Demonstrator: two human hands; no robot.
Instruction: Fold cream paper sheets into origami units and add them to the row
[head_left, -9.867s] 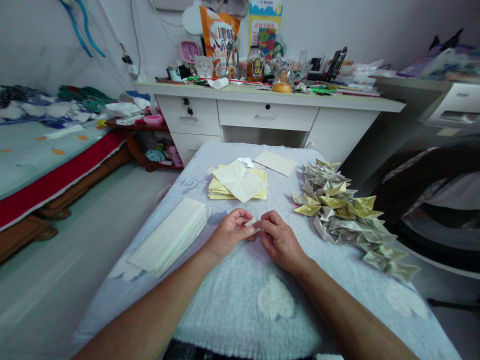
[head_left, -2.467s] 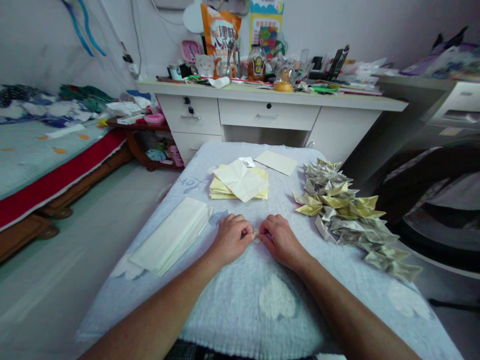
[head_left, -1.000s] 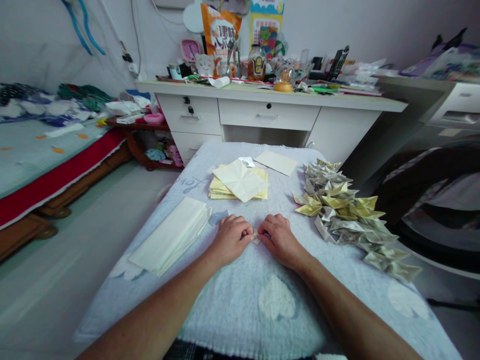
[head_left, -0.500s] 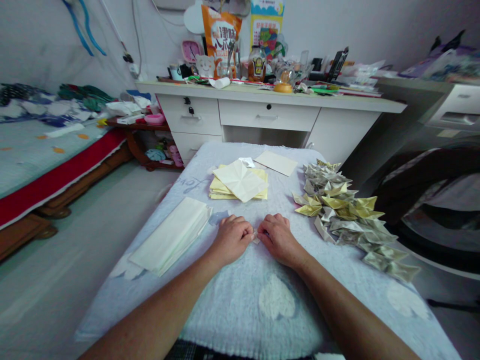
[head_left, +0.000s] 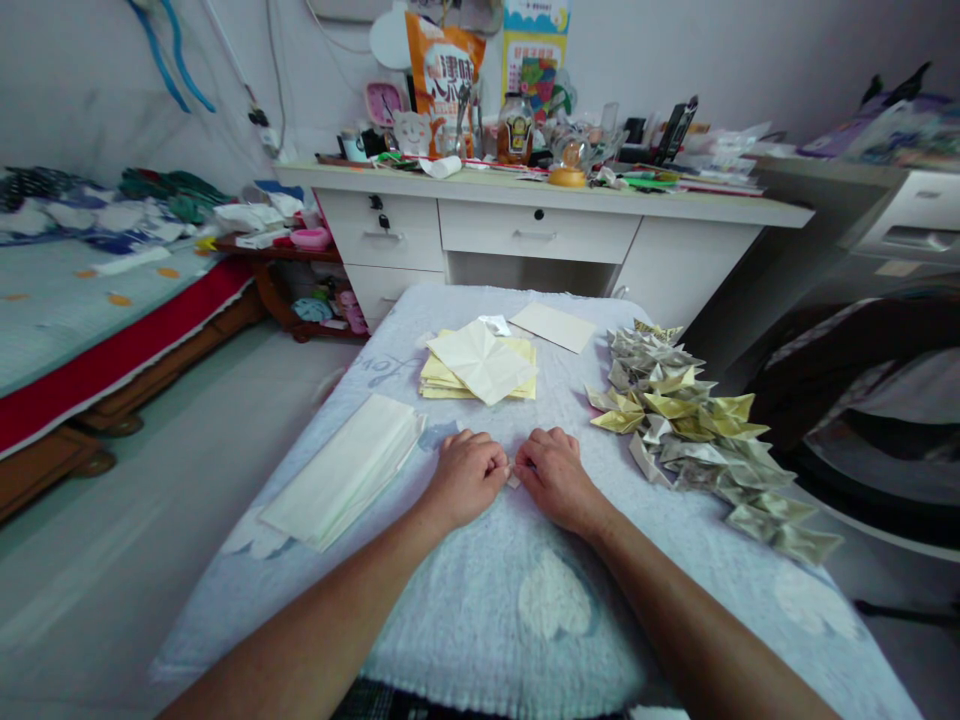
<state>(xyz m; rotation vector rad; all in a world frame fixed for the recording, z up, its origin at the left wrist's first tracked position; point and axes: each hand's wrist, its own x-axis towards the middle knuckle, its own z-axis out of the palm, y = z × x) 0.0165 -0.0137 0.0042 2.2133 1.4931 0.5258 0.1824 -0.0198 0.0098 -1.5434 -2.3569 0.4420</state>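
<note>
Head view: two bare hands meet over a pale blue cloth (head_left: 457,610), with a small pale piece (head_left: 514,480) between their fingertips. The left hand (head_left: 471,475) has its fingers curled inward, thumb and forefinger pinched on one end of the piece; the right hand (head_left: 553,475) is likewise curled, pinching the other end. The piece, apparently folded paper, is largely covered by the fingers, so its exact shape cannot be told. Beyond the hands lies a yellow paper stack (head_left: 435,380), topped by a creased white sheet (head_left: 484,362) set askew; a cream rectangle (head_left: 553,327) lies behind it, to the right. A long white stack (head_left: 341,470) lies slantwise to the left of the left hand. On the right, apart from the right hand, pointed folded shapes (head_left: 694,410), grey and yellow, form a crowded row.
</note>
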